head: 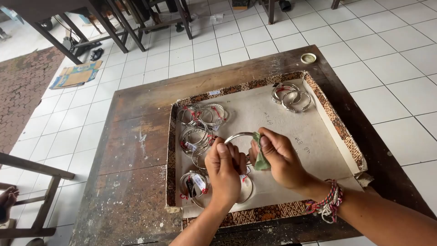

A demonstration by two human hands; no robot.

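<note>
Head view, looking down on a worn wooden desk standing on white floor tiles.

- A shallow cardboard tray with a patterned brown rim sits on the desk, slightly askew to its edges.
- Left hand is closed around the lower part of a silver bangle, fingers curled, thumb up on the metal. The bangle is lifted above the middle of the tray, its upper arc showing between the two hands.
- Right hand pinches a small green cloth against the bangle's right side. A braided red, white and green wristband is on that wrist. The two hands are close together, almost knuckle to knuckle.
- More silver bangles lie in the tray: a cluster with red tags at upper left, a stack just below it, another group near the front-left corner, partly behind the left hand. A separate trio lies at the far right corner, well apart from the rest.
- A small round lid or dish sits on the desk beyond the tray; too small to tell which.
- Flattened cardboard lies on the floor at upper left, near dark furniture legs.
</note>
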